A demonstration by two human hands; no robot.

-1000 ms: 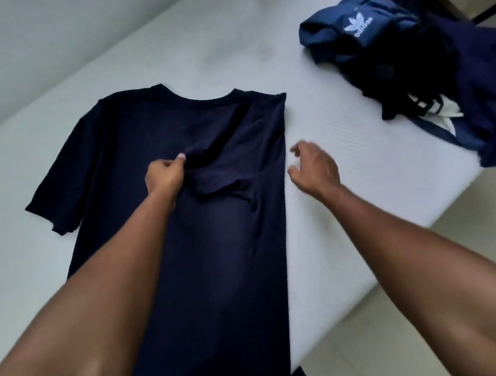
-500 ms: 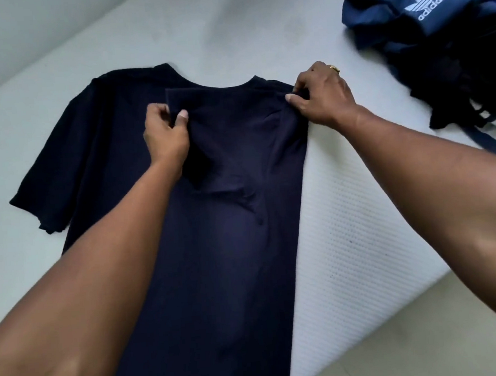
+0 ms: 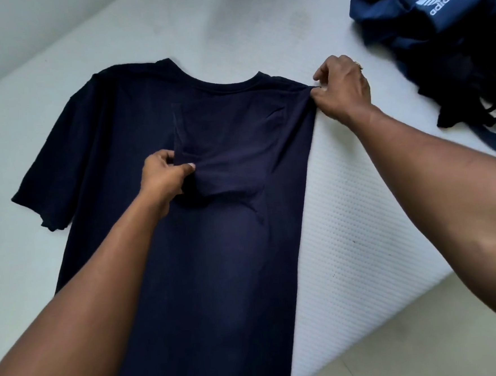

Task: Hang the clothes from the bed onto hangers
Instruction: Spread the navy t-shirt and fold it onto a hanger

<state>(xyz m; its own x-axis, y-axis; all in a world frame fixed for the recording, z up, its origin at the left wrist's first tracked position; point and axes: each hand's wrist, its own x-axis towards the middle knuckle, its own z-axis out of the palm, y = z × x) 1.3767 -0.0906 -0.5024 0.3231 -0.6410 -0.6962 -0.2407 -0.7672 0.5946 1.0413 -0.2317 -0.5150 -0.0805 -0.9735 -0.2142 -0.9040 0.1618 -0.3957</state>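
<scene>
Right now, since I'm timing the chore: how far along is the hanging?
Done: nothing in view is hung. In hand: the navy T-shirt lies flat on the bed, left hand pinching its folded-in sleeve, right hand pinching its shoulder. Left: hanging it, plus the pile with the blue Adidas garment.

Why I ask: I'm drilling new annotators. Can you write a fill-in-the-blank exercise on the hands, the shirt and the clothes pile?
1. The right hand pinches the navy T-shirt at its ____.
2. The left hand pinches the edge of the folded-in ____.
3. The white logo on the blue garment reads ____.
4. A ring shows on the ____ hand.

Missing words: shoulder; sleeve; adidas; right
</scene>
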